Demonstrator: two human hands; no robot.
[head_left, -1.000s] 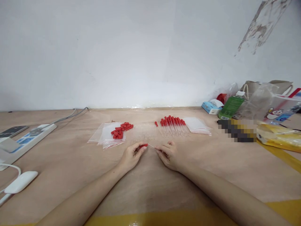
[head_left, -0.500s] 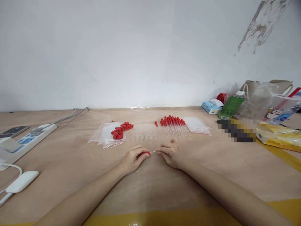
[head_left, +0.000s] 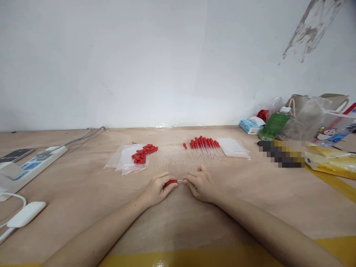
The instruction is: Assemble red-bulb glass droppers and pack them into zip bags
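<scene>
My left hand (head_left: 160, 188) is closed on a red rubber dropper bulb (head_left: 171, 182), held sideways above the table. My right hand (head_left: 200, 184) pinches a thin clear glass tube (head_left: 180, 181), whose visible end meets the bulb's mouth; how deep it sits cannot be seen. Behind my left hand, loose red bulbs (head_left: 140, 157) lie heaped on clear zip bags (head_left: 126, 163). Bare clear tubes (head_left: 170, 155) lie in a row at the middle. Further right, several droppers (head_left: 205, 142) with red bulbs lie side by side, bulbs toward the wall.
More zip bags (head_left: 233, 148) lie right of the droppers. A power strip (head_left: 36, 163) with cables and a phone (head_left: 16, 155) are at left. At right stand a green bottle (head_left: 275, 124), a tissue box (head_left: 249, 127) and a yellow packet (head_left: 330, 161).
My right hand has moved slightly left, nearer my left hand, so less of the tube shows between them. The left hand has hardly moved.
</scene>
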